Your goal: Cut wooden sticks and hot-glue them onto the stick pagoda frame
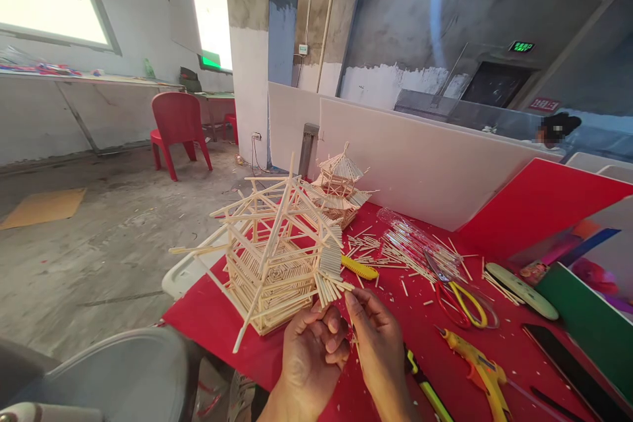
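A pavilion-like model of thin wooden sticks (271,270) stands on the red tabletop (257,359), its open roof frame showing, with a strip of roof slats (330,258) laid side by side on its right. At the lower end of that strip, my right hand (378,336) pinches the end of a short wooden stick (346,286) between thumb and finger. My left hand (314,349) is beside it, palm up with curled fingers, close under the model's lower right edge. Whatever those fingers hold is hidden.
Behind stands a finished-looking stick pagoda (342,178). To the right lie loose sticks (410,250), a yellow cutter (360,268), scissors (459,303), a glue gun (477,369), a green-yellow knife (428,389) and a phone (568,366). A grey stool (128,369) is at the left.
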Available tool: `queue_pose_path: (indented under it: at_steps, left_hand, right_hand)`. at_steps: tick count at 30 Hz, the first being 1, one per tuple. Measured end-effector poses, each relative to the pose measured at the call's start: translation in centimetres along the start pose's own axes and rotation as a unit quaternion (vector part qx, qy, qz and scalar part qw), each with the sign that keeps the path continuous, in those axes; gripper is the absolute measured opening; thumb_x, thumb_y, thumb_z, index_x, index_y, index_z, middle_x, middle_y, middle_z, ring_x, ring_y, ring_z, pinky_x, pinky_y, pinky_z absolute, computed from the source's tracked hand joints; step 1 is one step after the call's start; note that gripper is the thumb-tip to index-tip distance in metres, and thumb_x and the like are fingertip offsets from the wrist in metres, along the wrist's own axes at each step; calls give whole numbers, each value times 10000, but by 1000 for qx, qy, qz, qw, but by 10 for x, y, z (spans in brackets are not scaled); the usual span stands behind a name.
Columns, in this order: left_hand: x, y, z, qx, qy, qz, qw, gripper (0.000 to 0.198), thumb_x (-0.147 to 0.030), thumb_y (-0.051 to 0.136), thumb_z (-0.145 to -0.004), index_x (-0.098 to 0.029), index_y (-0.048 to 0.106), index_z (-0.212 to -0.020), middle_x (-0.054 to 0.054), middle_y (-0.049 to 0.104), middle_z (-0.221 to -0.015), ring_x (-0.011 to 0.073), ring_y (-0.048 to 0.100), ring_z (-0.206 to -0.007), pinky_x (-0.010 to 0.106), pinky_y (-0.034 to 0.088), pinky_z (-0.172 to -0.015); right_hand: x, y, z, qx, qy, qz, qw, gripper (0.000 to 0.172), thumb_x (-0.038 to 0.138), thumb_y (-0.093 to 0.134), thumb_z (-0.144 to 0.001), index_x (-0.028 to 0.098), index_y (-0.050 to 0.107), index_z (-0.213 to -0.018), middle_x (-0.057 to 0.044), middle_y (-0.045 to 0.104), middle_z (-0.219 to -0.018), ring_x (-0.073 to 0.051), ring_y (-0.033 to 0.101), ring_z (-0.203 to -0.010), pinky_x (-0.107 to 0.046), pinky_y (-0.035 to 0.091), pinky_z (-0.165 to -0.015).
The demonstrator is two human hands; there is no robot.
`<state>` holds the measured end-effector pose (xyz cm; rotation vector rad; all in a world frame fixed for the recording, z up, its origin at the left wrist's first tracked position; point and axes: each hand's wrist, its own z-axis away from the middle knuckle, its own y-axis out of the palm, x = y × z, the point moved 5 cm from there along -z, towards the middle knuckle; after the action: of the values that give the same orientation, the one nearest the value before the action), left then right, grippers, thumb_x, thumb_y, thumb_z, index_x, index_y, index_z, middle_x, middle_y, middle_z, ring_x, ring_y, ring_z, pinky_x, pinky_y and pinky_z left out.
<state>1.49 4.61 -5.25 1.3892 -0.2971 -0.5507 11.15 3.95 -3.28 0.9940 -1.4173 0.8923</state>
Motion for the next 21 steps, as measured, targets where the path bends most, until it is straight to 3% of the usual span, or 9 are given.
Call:
queue_pose_path:
  at_steps: [6,14,21]
  left_hand:
    - [1,0,0,-6,-3,-2,1000,160,-209,611,-744,-90,607,-637,-5,526,-584,46,339,-438,170,222,-387]
    - [1,1,0,-6,5,-3,1000,142,-197,614,-739,-93,613,-642,-5,532,-583,48,343,-432,165,219,-378]
    - [1,0,1,-8,-1,2,1000,143,-204,629,-736,-97,608,-643,-9,531,-583,48,348,-438,167,225,-384]
  right_hand:
    - [0,3,1,7,30,-33,999,370,526,690,-798,175,700,-915,-28,684,-740,-142,629,-602,-214,510,-484]
    - [6,3,-1,-11,16,-18,1000,352,517,703,-787,173,717,-861,-26,697,-732,-135,648,-648,-196,533,-543]
    - [6,6,1,18,32,-36,999,367,528,688,-797,167,683,-858,24,599,-602,-88,528,-476,-177,473,-418]
